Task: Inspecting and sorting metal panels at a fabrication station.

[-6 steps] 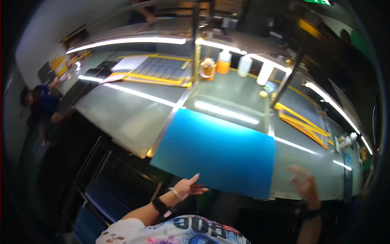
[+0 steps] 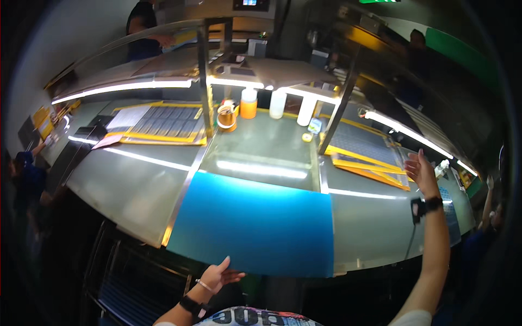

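Note:
A large, flat blue sheet [image 2: 253,228] lies on the bench in front of me and reaches its near edge. At that edge is my left hand [image 2: 216,277], thumb up and fingers stretched out; whether it touches the sheet I cannot tell. My right hand [image 2: 423,173] is raised above the right part of the bench, away from the sheet. Its fingers are spread with nothing in them, and the nearest thing is a stack of yellow-edged frames [image 2: 370,155].
Along the back stand an orange-filled bottle [image 2: 248,104], a pale bottle [image 2: 277,105], a white cylinder [image 2: 306,111] and a copper-coloured container [image 2: 227,117]. A yellow-edged frame [image 2: 163,124] lies at the left. Metal posts [image 2: 204,81] rise from the bench. Other people are around.
My right hand has moved up and away over the right side of the bench. The view has shifted; my left hand stays by the blue sheet's near edge.

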`<state>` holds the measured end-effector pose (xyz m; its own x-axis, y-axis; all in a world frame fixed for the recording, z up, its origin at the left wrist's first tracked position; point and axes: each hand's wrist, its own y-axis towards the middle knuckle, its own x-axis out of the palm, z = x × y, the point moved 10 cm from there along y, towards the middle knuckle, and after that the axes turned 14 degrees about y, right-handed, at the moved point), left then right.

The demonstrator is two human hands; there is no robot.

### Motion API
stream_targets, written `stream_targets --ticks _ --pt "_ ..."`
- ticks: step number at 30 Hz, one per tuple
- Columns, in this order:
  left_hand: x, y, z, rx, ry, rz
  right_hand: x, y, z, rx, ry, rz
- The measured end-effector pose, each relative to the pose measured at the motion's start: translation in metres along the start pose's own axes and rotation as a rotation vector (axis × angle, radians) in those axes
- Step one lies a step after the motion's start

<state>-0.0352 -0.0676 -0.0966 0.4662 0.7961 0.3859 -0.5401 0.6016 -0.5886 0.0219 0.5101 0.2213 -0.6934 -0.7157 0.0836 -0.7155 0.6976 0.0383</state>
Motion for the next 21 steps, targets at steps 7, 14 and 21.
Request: stream_targets --ticks 7,14,21 --pt "-0.011 -0.001 -0.007 -0.016 -0.011 0.090 0.023 0.154 0.044 0.023 0.599 0.184" --pt "-0.004 0.007 0.003 -0.035 0.017 0.075 -0.007 0.225 0.036 0.006 0.519 0.057" --pt "-0.009 0.002 -0.005 -0.027 0.047 0.081 -0.079 0.049 0.062 -0.210 0.661 -0.316"
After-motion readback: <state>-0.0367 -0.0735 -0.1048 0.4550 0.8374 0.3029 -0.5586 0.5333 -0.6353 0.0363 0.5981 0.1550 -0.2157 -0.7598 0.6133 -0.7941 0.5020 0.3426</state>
